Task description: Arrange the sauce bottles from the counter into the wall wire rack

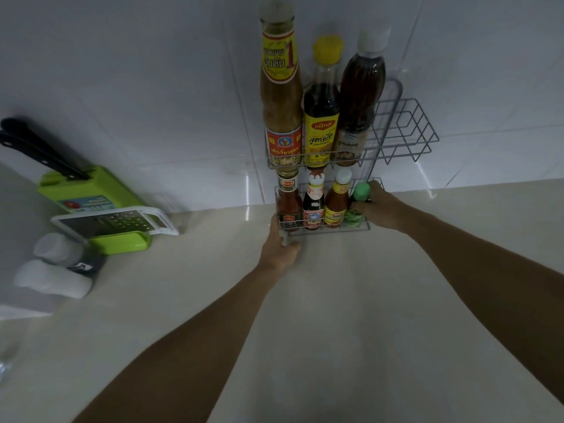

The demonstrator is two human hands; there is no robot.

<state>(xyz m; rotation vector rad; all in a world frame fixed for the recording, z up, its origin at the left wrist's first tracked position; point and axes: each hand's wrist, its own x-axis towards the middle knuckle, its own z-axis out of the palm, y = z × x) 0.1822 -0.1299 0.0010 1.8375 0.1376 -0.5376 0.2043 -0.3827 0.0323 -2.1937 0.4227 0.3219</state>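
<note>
Left hand [280,248], arm extended, grips the lower-left corner of the wire rack [406,134] at frame center. Right hand [380,209] grips the green-capped bottle [360,192] in the lower tier.

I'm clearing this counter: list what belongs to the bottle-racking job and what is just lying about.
Job: grey wire wall rack; three tall sauce bottles on its upper shelf; three small sauce bottles below; green-capped small bottle, gripped by the right hand; left hand holding the rack's lower corner.
Lying about: green plastic knife block with black-handled knives; white-framed metal grater; two white-capped containers.
</note>
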